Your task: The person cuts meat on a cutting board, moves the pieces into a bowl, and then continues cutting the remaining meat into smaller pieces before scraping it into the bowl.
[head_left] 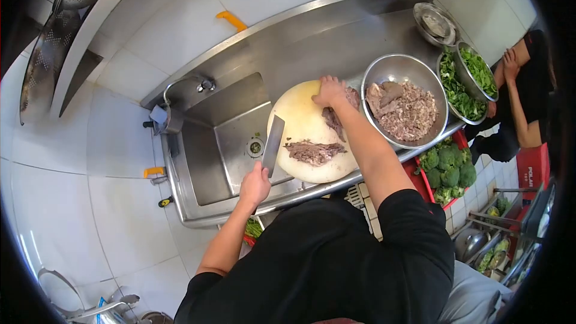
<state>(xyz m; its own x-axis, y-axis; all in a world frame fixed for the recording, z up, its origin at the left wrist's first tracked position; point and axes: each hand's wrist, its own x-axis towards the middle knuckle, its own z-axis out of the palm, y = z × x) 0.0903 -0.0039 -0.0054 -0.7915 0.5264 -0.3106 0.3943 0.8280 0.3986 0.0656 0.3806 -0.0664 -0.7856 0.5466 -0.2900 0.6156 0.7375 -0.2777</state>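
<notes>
My left hand (255,186) is closed round the handle of a cleaver (273,144), its blade tilted over the left side of a round cutting board (300,99). My right hand (330,91) is at the board's far edge, with its fingers curled down on a piece of meat (333,123) that is partly hidden beneath the hand and forearm. More meat shows just right of that hand. A pile of sliced meat (314,152) lies on the near half of the board, apart from both hands.
The board overlaps a steel sink (207,156) with a tap (206,85). To the right stand a steel bowl of chopped meat (408,108) and bowls of leafy greens (459,93). Broccoli (447,168) fills a red crate below. Another person's arm (517,99) is at far right.
</notes>
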